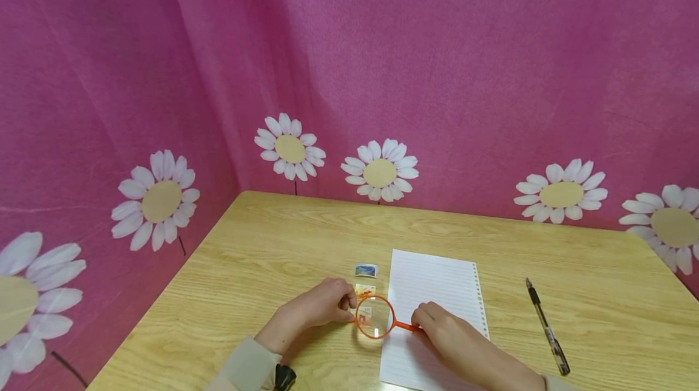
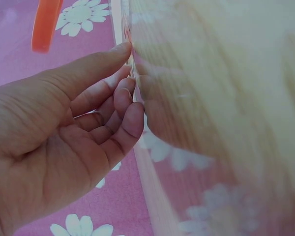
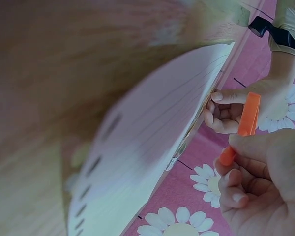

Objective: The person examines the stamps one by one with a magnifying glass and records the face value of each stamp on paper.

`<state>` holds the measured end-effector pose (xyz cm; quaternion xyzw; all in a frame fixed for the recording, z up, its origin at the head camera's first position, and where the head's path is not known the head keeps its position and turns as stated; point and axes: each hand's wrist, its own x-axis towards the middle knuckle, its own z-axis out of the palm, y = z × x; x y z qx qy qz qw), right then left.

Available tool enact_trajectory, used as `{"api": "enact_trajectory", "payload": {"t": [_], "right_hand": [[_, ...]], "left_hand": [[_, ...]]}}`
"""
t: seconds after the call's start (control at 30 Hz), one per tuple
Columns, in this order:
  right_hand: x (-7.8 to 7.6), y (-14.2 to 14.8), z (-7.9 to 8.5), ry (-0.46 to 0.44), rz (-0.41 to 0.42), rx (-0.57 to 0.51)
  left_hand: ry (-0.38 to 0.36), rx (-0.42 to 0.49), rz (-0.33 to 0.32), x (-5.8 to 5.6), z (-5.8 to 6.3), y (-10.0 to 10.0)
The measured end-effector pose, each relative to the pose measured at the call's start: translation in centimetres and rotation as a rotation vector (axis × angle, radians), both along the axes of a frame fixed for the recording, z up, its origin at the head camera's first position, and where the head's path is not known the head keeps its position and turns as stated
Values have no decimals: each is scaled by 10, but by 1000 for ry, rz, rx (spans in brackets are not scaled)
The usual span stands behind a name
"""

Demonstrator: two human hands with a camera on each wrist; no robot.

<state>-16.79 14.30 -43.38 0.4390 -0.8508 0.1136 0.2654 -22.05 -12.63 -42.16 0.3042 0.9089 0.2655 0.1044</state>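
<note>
My right hand [image 1: 445, 331] grips the handle of an orange magnifying glass [image 1: 403, 325]. Its round lens is held above small stamp-like paper pieces, and one reddish piece [image 1: 364, 317] shows through it. Beyond the ring lies a yellow and red piece [image 1: 365, 290], and farther back a blue-green one [image 1: 366, 271]. Just left of the lens, my left hand [image 1: 322, 305] rests its fingertips on the table beside these pieces. In the left wrist view the left hand [image 2: 73, 128] has loosely bent fingers at the tabletop; whether they touch a piece's edge is unclear.
A lined sheet of paper [image 1: 431, 285] with punched holes lies under the right hand. To its right is a black pen [image 1: 548, 327]. The wooden table [image 1: 262, 239] meets a pink curtain [image 1: 437, 75] with white flowers at the back and left.
</note>
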Motion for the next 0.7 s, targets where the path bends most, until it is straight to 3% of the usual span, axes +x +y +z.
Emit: {"api": "enact_trajectory", "payload": {"t": [0.7], "right_hand": [[0,5,1,-4,-8,0]], "left_hand": [[1,3,-18,-2,-2,0]]}}
